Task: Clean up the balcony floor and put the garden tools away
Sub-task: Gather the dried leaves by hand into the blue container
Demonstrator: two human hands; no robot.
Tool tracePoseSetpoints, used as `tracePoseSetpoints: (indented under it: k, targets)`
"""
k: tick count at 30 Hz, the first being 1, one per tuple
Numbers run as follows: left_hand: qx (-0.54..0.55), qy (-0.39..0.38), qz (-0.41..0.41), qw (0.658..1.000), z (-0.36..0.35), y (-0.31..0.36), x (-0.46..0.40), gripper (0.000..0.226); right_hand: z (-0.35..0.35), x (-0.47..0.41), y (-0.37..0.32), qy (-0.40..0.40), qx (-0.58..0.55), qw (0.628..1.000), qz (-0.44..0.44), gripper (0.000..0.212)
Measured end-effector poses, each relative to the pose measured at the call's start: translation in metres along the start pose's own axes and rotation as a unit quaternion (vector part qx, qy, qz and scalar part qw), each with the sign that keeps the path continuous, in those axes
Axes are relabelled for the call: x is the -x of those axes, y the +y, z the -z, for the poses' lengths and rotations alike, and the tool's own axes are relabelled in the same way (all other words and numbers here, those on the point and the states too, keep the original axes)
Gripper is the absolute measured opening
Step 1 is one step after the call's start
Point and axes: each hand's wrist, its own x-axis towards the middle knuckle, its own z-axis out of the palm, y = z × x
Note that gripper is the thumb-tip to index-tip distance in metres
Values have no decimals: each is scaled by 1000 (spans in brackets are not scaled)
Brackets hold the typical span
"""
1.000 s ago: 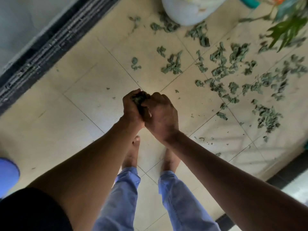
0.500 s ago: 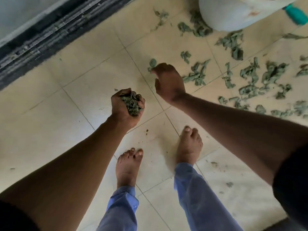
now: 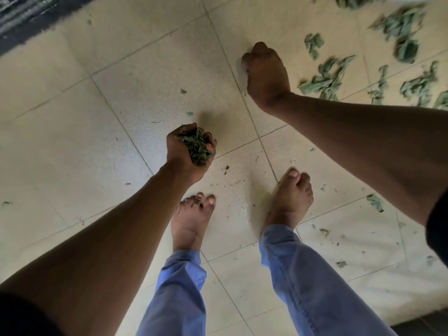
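Upper left of frame: I am seeing dark door track (image 3: 21, 18) bordering cream tiled floor (image 3: 72, 146). Centre: my left hand (image 3: 188, 154) cupping wad of leaves (image 3: 197, 147), fingers (image 3: 210, 145) curling round it, palm up. Below: bare feet (image 3: 191, 221), blue trouser legs (image 3: 179, 294). Upper right: my right hand (image 3: 265, 73) hanging knuckles-up, fingers curling under; cannot tell whether holding anything. Far right: loose leaves (image 3: 324, 81) lying scattered on tiles.
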Motion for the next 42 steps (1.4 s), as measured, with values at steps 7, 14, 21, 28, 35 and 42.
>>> tracePoseSetpoints:
  k: [7,14,21,28,35,42]
  targets:
    - [-6,-4,14,1000,-2,-6,9,26,12,35,3,31,-144,985,-86,29]
    - [-14,-39,-5,999,-38,-20,14,28,80,128,-69,98,-357,928,-46,15]
    - [-68,-127,0,990,-73,-41,10,58,76,132,-76,78,-201,976,37,19]
    - [-126,-66,-13,990,-97,-46,-1,47,73,125,-50,43,-125,989,62,18]
    - [-84,-68,1,994,-122,-67,-20,38,85,132,14,154,-218,963,-36,30]
    - [-79,-49,32,995,-120,-92,-41,24,46,114,111,-2,56,991,-121,65]
